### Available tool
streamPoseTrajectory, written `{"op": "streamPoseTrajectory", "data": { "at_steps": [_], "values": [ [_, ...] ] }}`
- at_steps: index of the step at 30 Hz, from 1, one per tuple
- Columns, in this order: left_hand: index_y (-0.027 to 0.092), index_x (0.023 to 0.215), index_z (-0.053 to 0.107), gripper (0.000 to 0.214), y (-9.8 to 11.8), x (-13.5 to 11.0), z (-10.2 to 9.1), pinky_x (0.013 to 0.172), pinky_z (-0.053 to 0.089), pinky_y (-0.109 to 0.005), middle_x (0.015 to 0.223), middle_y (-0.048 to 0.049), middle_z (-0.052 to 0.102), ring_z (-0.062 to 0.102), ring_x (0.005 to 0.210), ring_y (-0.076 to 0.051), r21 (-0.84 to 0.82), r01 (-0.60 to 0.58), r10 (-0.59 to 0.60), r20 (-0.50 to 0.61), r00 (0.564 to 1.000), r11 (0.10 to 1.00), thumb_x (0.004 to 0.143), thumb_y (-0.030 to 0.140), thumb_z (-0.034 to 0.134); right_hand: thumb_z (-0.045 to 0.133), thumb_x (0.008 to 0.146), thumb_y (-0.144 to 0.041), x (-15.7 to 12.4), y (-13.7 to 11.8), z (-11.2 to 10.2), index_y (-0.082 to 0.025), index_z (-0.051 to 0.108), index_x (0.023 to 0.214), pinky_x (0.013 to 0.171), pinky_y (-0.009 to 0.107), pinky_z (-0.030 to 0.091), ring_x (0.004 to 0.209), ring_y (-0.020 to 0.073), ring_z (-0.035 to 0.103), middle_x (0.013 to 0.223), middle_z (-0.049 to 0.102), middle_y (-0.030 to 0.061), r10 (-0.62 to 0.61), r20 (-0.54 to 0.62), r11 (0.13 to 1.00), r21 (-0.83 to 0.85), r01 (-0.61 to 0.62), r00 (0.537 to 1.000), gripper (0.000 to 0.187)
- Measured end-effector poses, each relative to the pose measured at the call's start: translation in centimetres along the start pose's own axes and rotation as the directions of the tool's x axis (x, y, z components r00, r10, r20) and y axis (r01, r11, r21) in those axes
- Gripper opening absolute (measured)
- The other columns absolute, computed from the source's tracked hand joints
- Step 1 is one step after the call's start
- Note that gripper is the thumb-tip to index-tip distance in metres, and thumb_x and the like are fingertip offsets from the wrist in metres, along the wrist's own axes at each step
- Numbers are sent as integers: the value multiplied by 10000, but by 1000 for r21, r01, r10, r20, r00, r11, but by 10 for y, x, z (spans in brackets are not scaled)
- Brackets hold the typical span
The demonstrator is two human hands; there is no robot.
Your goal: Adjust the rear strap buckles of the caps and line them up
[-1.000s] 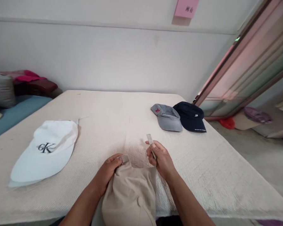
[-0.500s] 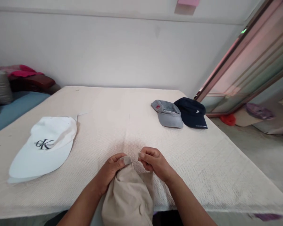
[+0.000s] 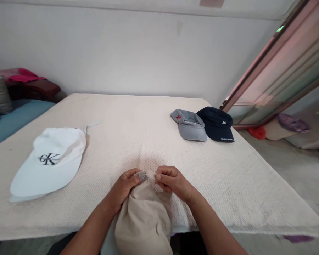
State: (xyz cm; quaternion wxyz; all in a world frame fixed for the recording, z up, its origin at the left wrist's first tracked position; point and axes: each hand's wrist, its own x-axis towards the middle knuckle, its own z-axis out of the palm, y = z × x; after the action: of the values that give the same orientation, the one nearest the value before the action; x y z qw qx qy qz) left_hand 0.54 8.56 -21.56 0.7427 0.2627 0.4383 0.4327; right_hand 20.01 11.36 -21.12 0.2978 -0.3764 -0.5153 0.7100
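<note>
Cotton cap [image 3: 143, 221], strap tabs [image 3: 143, 175] pinched, both hands [image 3: 122, 189] [image 3: 174, 182]

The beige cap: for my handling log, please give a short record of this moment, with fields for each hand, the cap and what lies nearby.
Left hand: pinches one strap end of the beige cap
Right hand: pinches the other strap end
Beige cap: held by its back straps, body toward the person
Surface: cream woven cover
Nearby left: white cap with black CK logo
Nearby ahead: grey cap and navy cap, side by side
</note>
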Motion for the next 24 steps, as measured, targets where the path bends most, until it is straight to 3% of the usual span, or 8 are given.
{"op": "streamPoseTrajectory", "data": {
  "at_steps": [9, 16, 24],
  "values": [
    [166, 794, 708, 172, -1, -2, -3, 564, 394, -185, 639, 9, 626, 523, 578, -90, 111, 27, -28, 7, 1000, 993, 692, 299, 749, 611, 805, -357, -2, -1, -8, -152, 579, 667, 423, 202, 197, 433, 52, 297, 488, 414, -58, 50, 141, 998, -43, -44, 989, 249],
    [151, 793, 697, 146, -3, 1, -5, 556, 384, -179, 652, 5, 633, 523, 578, -83, 114, 19, -24, 48, 999, 993, 726, 278, 719, 622, 801, -411, -3, -3, -6, -157, 601, 783, 426, 192, 213, 459, 50, 321, 549, 442, -54, 25, 119, 1000, -21, -23, 993, 256],
    [159, 775, 683, 198, -6, 1, -6, 546, 382, -188, 646, 6, 638, 524, 559, -84, 99, 65, -71, 49, 996, 993, 683, 317, 759, 640, 777, -356, -2, -1, -6, -152, 603, 713, 405, 195, 196, 424, 42, 299, 493, 424, -68, 99, 166, 994, -53, -91, 981, 217]
  ]
}}
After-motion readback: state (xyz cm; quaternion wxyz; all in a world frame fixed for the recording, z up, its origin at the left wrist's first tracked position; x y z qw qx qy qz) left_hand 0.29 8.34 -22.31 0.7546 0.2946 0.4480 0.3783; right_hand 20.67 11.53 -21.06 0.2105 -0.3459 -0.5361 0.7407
